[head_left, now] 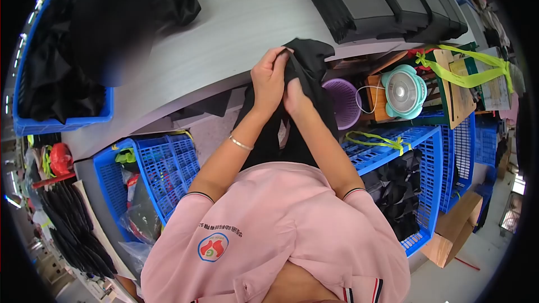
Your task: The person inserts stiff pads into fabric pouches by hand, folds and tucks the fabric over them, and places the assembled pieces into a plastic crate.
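A piece of black fabric (307, 56) is held up at the front edge of the table, above my lap. My left hand (269, 76), with a bracelet on its wrist, pinches the upper edge of the cloth between thumb and fingers. Just below and to the right, my right hand (295, 98) reaches in under a fold of the same cloth. Its fingers are hidden by the fabric, so their grip does not show.
Flat black pieces (370, 0) lie stacked on the grey table (224, 33). Black fabric fills a blue crate (64, 126) at the left. Blue baskets (168, 168) flank me. A purple basket (341, 104) and a turquoise-rimmed round appliance (405, 92) stand at the right.
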`<action>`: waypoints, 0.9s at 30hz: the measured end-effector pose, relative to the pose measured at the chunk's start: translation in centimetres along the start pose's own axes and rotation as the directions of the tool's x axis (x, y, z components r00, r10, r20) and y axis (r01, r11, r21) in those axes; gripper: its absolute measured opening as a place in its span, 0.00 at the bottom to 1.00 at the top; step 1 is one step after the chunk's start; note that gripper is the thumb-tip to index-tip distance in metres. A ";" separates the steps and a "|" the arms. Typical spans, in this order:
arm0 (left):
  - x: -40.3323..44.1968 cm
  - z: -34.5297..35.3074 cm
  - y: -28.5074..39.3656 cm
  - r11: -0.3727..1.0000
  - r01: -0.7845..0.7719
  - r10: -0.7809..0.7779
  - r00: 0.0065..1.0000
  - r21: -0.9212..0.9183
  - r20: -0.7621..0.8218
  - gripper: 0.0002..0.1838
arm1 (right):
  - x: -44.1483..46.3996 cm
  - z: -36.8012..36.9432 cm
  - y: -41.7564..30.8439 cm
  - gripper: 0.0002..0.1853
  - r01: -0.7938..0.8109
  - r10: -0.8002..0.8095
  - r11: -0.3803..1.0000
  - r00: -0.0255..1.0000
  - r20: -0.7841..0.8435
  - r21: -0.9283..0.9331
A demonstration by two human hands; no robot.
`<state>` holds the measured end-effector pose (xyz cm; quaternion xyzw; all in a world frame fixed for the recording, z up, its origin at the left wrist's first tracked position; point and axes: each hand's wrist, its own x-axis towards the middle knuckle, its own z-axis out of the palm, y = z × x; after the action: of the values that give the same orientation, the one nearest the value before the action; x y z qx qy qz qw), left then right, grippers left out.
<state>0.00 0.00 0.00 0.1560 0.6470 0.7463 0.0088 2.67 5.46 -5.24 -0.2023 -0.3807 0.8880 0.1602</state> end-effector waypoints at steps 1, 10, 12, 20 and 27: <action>0.7 -0.2 -0.1 0.999 0.021 -0.021 1.000 0.025 0.013 0.09 | -1.4 1.5 -0.9 0.21 0.092 -0.092 0.996 0.995 0.025 -0.017; 9.5 -6.6 -2.8 0.987 0.012 0.012 0.989 0.160 -0.149 0.11 | -14.7 0.5 -3.9 0.29 -0.298 0.303 0.950 0.813 0.497 -0.091; 9.1 -7.1 -2.2 0.997 0.065 -0.061 0.993 0.033 -0.104 0.11 | -13.0 -2.8 -5.7 0.23 -0.312 0.312 0.946 0.821 0.478 -0.082; 2.1 -4.4 2.9 0.984 0.034 -0.051 0.994 0.173 0.096 0.10 | -8.9 -2.5 -6.8 0.37 0.243 -0.207 0.792 0.970 0.128 -0.560; -0.6 -4.4 4.2 1.000 0.020 -0.020 1.000 0.020 -0.010 0.05 | -7.4 -0.6 -7.2 0.18 -0.384 0.421 0.890 0.899 0.119 -0.245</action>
<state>0.28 -5.09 3.40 0.1459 0.6562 0.7403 0.0113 10.29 7.29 1.50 -0.2172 -0.4363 0.8692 -0.0834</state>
